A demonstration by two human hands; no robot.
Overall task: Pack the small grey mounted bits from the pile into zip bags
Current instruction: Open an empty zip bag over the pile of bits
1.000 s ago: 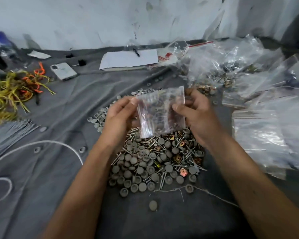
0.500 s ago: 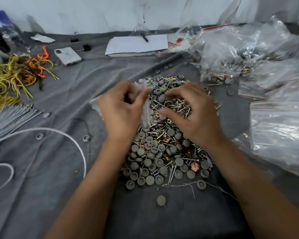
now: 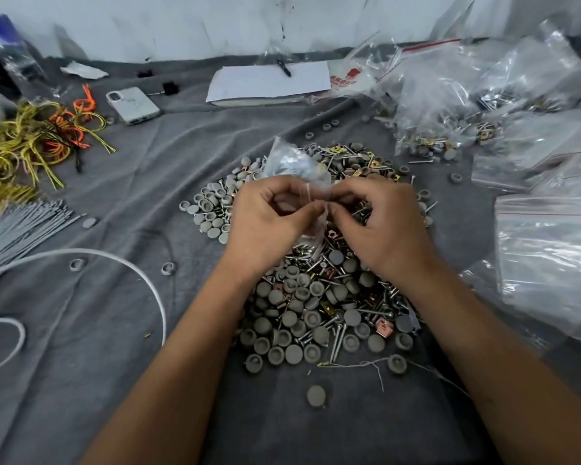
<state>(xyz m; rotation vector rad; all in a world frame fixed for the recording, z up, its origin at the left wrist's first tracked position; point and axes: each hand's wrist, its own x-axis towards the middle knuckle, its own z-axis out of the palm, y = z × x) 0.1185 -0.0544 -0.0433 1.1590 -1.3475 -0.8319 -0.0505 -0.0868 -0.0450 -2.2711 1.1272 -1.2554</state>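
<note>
1. Step in hand, as judged: working the mouth of one small zip bag (image 3: 294, 166), either opening or sealing it; which one cannot be told.
2. Left hand (image 3: 269, 223) and right hand (image 3: 379, 223) meet above the pile of grey bits (image 3: 302, 307). Fingers of both are curled and pinch the bag's near edge between thumb and forefinger. The bag stands up behind the knuckles; glinting contents show through, not identifiable.
3. Pile sits on the grey cloth-covered surface (image 3: 121, 380), directly under the hands, mixed with screws and copper-coloured clips. Too many bits to count; one lies alone (image 3: 316, 395) nearer the camera.
4. Next move likely calls for keeping the mouth held with one hand while the other is freed to reach into the pile.
5. Counts: hands, two; bag in hand, one; filled bags (image 3: 450, 105) heaped far right, number unclear; phone (image 3: 133, 105), one; notepad (image 3: 269, 82), one.
</note>
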